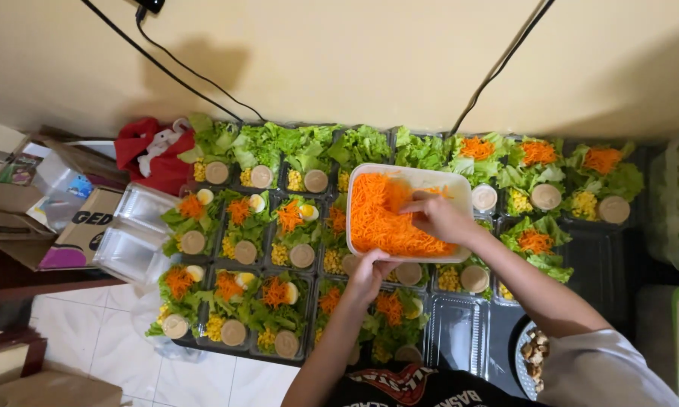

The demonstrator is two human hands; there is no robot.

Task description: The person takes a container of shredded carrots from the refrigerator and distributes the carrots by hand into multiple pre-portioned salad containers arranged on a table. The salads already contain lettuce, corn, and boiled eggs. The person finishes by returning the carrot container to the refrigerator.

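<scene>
- A white rectangular tub (410, 212) heaped with shredded carrot (377, 218) is held up in the middle of the scene, over rows of salad boxes (264, 260).
- The left hand (369, 273) supports the tub's near edge from below, its grip closed on the rim.
- The right hand (439, 217) reaches into the tub from the right, fingers pinched together in the carrot shreds.
- The salad boxes hold green lettuce, yellow corn, small round sauce cups and, in several, carrot shreds and egg halves.
- Near right, an empty clear box (457, 332) lies open among them, beside a plate of brown pieces (535, 354).
- Far left lie a red cloth (149, 154), a stack of clear lids (132, 234) and cardboard boxes (76, 226).
- Black cables (189, 75) run down the pale wall at the far side.
</scene>
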